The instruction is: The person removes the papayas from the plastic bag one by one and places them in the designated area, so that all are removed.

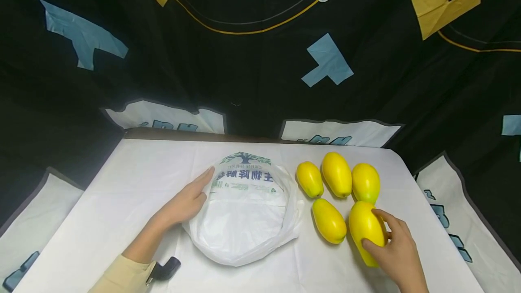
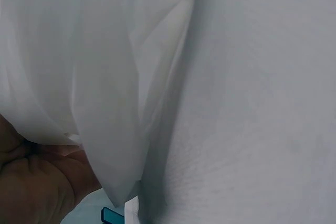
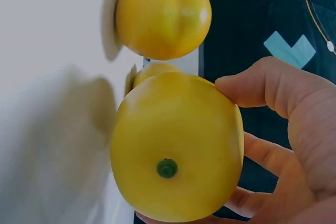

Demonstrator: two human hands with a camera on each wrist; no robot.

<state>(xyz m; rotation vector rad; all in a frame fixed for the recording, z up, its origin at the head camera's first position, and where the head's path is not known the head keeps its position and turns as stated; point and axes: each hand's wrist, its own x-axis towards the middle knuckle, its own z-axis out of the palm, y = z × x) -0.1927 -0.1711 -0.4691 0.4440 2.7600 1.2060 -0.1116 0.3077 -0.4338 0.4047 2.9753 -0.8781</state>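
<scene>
A white plastic bag (image 1: 244, 225) with a printed tree and green and blue lettering stands open on the table left of the fruit. At its left edge my left hand (image 1: 185, 202) grips the rim; in the left wrist view the film (image 2: 100, 66) hangs over this hand (image 2: 37, 182) and hides its fingers. My right hand (image 1: 396, 248) holds a yellow papaya (image 1: 366, 225), thumb on the near side and fingers round the far side. Its green stem nub faces the right wrist view, where the papaya (image 3: 176, 124) fills the grasp.
Several more yellow papayas lie between the bag and my right hand, among them a small one (image 1: 309, 179), a tall one (image 1: 336, 174) and a nearer one (image 1: 329, 220). A white cloth covers the table (image 1: 142, 180). Behind hangs a black curtain (image 1: 244, 76) with taped patches.
</scene>
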